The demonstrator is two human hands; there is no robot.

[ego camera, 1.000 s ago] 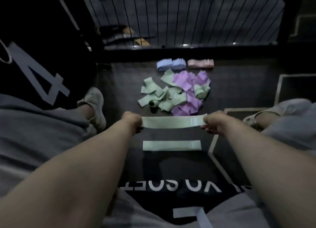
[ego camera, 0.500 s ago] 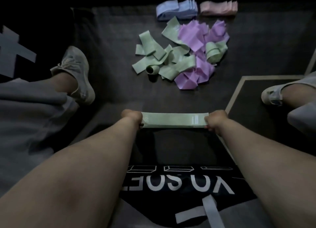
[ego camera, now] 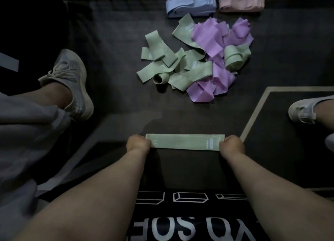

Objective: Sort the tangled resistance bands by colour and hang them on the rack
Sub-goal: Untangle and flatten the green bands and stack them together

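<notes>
My bare forearms reach forward side by side, my left hand (ego camera: 138,144) and right hand (ego camera: 232,145) each curled, pinching opposite ends of the green band (ego camera: 184,142).

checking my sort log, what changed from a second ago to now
The left hand and right hand lowered the green band onto the one lying flat, now hidden beneath. Grip on both ends unchanged; the tangled pile, blue stack and pink stack stayed put.

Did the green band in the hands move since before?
Yes. The green band has come down and back toward the person. It is now farther from the tangled pile than before.
</notes>
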